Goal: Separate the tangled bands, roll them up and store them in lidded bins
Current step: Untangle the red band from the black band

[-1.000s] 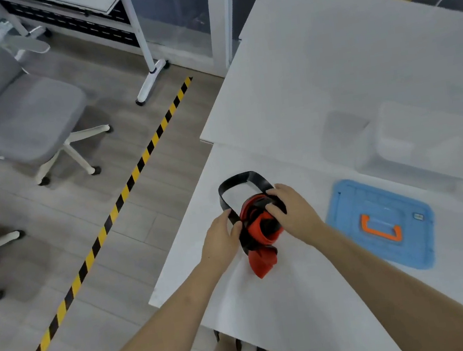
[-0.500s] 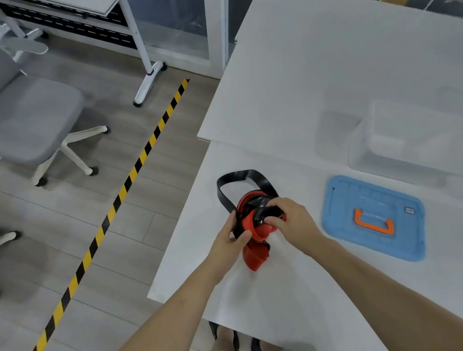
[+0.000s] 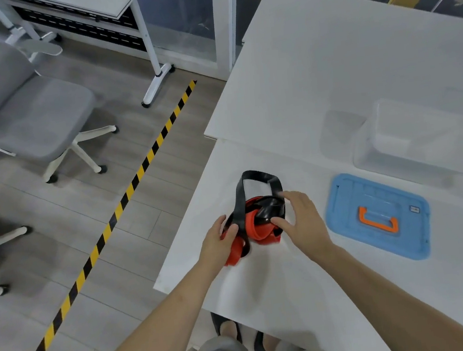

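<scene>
Left hand (image 3: 217, 243) is clamping the near-left side of the tangle (image 3: 260, 221): thumb pressing over a black strand, fingers curled behind the red and hidden. Right hand (image 3: 303, 218) is spread, fingers nearly straight, with thumb and forefinger tips touching the far-right side. That reads as a light touch, not a clamp.

The black band (image 3: 256, 175) is looping out the far side and lying partly on the table (image 3: 299, 299). The red band (image 3: 261, 231) is bunching in the middle, with the black wrapping across it. Can't tell if the bundle is resting on the surface or lifted just off it. It is sitting near the table's left edge. The blue lid (image 3: 343, 204) is lying flat to the right, well apart. The clear bin (image 3: 425, 138) is standing open behind the lid.

Judgement: separation is barely starting; no rolling or storing yet.

Risks:
- Pulling the hands straight apart is likely cinching the black wrap tighter round the red. Better to feed the free loop back through.
- Only one hand is really holding. Rubber under stretch could snap out of the left grip and recoil.
- The edge is close, so a released band could be sliding off onto the floor.
- Crossings under the left fingers are hidden, so picking the wrong strand is easy.
</scene>
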A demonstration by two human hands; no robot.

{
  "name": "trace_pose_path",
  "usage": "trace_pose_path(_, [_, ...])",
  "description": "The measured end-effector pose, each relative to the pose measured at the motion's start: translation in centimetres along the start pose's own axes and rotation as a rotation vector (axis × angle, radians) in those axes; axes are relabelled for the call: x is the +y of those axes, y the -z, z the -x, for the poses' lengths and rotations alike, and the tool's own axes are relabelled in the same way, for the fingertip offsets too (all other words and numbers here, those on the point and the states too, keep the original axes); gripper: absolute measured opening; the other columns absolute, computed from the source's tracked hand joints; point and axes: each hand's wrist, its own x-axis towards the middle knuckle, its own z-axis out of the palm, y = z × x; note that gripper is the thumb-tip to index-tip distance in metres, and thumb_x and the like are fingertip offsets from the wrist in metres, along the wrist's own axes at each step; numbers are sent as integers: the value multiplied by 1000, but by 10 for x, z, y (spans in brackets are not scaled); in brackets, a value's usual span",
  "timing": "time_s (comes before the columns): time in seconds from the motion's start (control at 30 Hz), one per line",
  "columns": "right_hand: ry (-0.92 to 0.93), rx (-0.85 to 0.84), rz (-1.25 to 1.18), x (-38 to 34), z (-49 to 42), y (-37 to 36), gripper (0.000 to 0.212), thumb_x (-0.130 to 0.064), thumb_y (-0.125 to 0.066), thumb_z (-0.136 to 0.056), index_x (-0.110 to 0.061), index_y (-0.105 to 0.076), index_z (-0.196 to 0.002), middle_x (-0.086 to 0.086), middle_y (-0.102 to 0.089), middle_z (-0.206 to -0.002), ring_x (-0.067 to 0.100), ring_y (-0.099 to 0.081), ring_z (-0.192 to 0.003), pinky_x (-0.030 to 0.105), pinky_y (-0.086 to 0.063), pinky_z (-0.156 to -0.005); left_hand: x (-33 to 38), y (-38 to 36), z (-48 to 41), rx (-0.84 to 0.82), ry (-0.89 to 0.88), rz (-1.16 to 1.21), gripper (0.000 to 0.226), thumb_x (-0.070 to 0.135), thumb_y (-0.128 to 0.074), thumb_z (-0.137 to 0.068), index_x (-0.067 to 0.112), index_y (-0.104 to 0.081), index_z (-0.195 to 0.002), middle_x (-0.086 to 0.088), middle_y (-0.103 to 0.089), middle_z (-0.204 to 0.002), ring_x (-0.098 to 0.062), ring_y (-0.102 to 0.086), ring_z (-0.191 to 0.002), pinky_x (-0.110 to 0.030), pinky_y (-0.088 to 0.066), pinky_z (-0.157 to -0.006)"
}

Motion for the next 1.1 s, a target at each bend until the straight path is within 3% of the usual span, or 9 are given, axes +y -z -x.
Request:
trace_pose_path(0.1, [301,-52,234,-9,-3,-5,61,-36,-74,-87,-28,-56,-145,2,-49,-157,25,-45,-145,46,-41,-119,-8,3,2,-69,96,48,87,73,-56,-87,29,-33,-159,-3,-52,-155,-27,-57,-134,-45,-50,-112])
trace_pose_path(0.23, [269,-289,484,-20,-14,-11,91,-62,-73,-81,-39,-35,-161,-1,-39,-163,29,-28,-156,47,-30,-124,-12,8,1,-33,173,76,82,66,-62,-93,30,-29,-159,-8,-55,-144,-30,-61,-122,-42,-55,-102])
trace_pose_path(0.43, [272,-195,495,-17,-2,-23,45,-39,-75,-90,-21,-69,-131,0,-64,-135,29,-48,-137,44,-58,-97,-7,0,11,-16,165,98,58,48,-66,-99,14,-51,-143,-8,-62,-129,-28,-64,-112,-35,-53,-90])
trace_pose_path(0.53, [235,-164,376,-18,0,-22,40,-34,-73,-95,-19,-67,-131,-4,-61,-136,22,-46,-136,35,-56,-98,-2,2,11,-3,180,231,34,38,-70,-98,13,-67,-121,-13,-73,-120,-33,-71,-105,-53,-61,-94])
trace_pose_path(0.67, [249,-105,228,-22,-2,-14,37,-24,-71,-98,-13,-66,-133,1,-57,-141,20,-47,-133,32,-48,-106,19,10,10,96,85,341,27,18,-71,-97,10,-67,-123,-15,-74,-116,-35,-73,-101,-61,-62,-87])
trace_pose_path(0.83, [303,86,144,-14,5,-5,37,-12,-79,-92,-11,-69,-128,2,-60,-135,18,-52,-125,25,-44,-108,51,19,9,127,-351,111,42,35,-73,-89,26,-67,-129,6,-73,-117,-15,-68,-109,-32,-57,-95])
trace_pose_path(0.93, [327,28,147,0,13,-7,39,-14,-83,-89,-14,-70,-126,2,-58,-135,19,-52,-126,27,-49,-106,43,14,9,154,-472,-104,46,26,-73,-95,25,-61,-139,8,-65,-108,-6,-61,-102,-14,-47,-88])
trace_pose_path(1.03, [203,-212,243,11,23,-14,39,-37,-78,-94,-19,-70,-127,-1,-52,-142,19,-55,-128,28,-53,-93,16,13,7,167,-379,-241,49,13,-73,-92,34,-62,-135,9,-60,-106,-23,-58,-107,-41,-52,-100])
trace_pose_path(1.1, [203,-199,293,10,25,-17,41,-48,-71,-95,-21,-70,-125,-3,-56,-138,16,-58,-123,30,-56,-82,3,13,8,157,-328,-248,53,6,-73,-91,34,-65,-135,10,-51,-107,-27,-52,-113,-46,-50,-105])
